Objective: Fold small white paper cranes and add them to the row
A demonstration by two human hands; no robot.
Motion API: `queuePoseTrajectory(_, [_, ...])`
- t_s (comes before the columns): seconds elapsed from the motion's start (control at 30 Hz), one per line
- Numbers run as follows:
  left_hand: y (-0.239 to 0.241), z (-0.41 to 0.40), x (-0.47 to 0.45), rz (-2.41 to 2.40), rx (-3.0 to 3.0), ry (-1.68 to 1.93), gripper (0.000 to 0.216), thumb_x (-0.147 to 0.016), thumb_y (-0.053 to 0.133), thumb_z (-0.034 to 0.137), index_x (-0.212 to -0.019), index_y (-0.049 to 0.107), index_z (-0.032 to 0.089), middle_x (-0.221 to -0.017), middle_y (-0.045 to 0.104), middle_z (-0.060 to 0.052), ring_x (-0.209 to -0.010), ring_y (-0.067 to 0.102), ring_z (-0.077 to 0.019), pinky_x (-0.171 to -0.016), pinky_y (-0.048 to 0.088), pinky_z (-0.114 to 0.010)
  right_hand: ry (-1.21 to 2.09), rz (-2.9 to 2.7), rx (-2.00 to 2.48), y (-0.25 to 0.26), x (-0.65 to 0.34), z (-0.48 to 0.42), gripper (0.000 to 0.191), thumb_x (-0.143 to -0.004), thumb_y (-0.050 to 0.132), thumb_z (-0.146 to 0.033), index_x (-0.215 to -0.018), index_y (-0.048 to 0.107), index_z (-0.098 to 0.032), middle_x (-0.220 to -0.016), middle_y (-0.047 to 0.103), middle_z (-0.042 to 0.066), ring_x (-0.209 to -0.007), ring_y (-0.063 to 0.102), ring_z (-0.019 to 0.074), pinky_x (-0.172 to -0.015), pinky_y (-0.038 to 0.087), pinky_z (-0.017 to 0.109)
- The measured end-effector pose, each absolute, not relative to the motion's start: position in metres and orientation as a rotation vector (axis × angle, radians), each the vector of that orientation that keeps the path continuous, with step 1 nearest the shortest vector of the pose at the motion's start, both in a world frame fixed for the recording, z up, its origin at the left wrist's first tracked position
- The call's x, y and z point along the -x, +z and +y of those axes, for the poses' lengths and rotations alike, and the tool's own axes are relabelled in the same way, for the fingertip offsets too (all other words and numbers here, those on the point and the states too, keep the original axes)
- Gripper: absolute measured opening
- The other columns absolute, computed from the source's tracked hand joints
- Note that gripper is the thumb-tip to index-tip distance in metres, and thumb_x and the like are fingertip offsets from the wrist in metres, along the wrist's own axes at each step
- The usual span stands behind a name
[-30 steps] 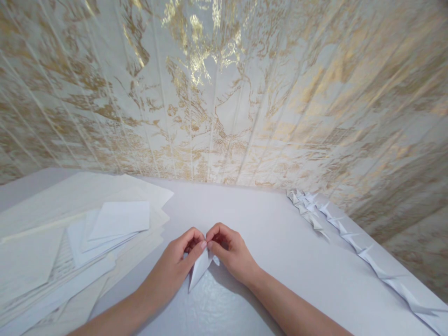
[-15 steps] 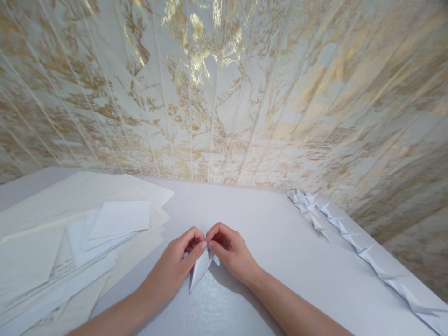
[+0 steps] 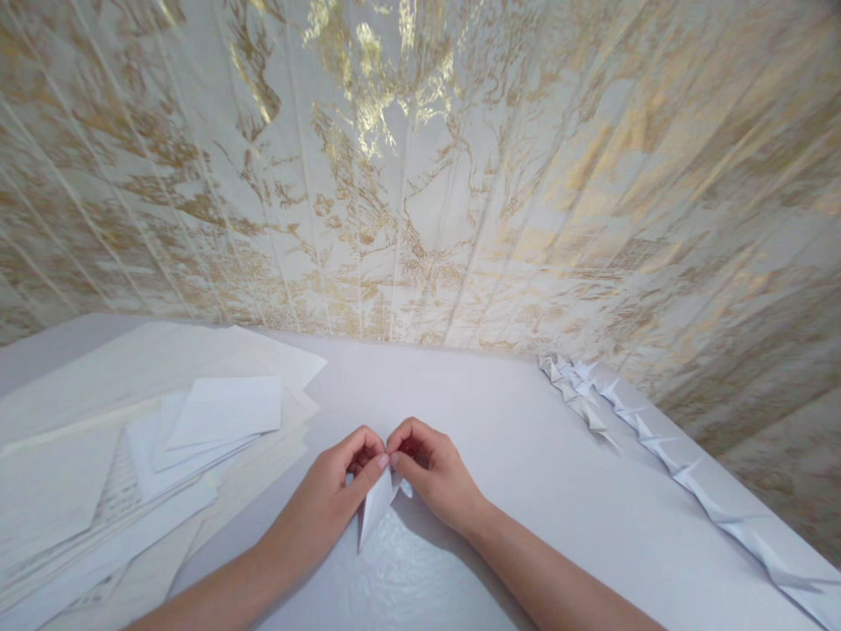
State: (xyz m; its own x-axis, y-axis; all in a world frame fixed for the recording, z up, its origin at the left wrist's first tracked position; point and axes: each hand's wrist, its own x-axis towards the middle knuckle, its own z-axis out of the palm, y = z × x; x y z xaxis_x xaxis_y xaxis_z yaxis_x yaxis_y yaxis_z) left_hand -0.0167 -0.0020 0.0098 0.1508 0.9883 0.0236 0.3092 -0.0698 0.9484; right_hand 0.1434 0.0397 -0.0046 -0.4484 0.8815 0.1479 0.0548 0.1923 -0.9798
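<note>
Between my two hands is a small white folded paper (image 3: 376, 508), with a pointed end aimed down toward me. My left hand (image 3: 348, 469) pinches its upper part between thumb and fingers. My right hand (image 3: 430, 469) is closed on the same spot, its fingertips meeting those of the left. The top of the folded paper is hidden behind the fingers, so its exact fold there cannot be made out. Both hands are just above the white table (image 3: 434, 386).
To the left lie spread paper sheets (image 3: 263, 359), with smaller cut white pieces (image 3: 227, 409) on top. Folded paper cranes (image 3: 657, 447) stand in rows along the table's right edge. Behind the table rises a wall with gold-patterned covering (image 3: 427, 219).
Almost nothing differs. The folded paper's lower tip has shifted very slightly to the right; both hands keep their grip in the same place.
</note>
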Motion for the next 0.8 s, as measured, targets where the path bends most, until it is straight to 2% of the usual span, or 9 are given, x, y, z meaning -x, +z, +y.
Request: queuePoseTrajectory(0.8, [0.0084,-0.0014,0.0174,1.290,-1.552,0.973,0.021,-0.091,0.051,0.038,-0.077,0.051,0.023,-0.069,0.049,0.005,-0.067,0.048,-0.0169,-0.063,0.036,-0.025,1.337,-1.696,0.915,-0.0051,-0.1434,0.0401,0.002,-0.076,0.056,-0.018,-0.078,0.058,-0.019,-0.063,0.050,-0.005,-0.058,0.044,0.0108,-0.058,0.035,0.023])
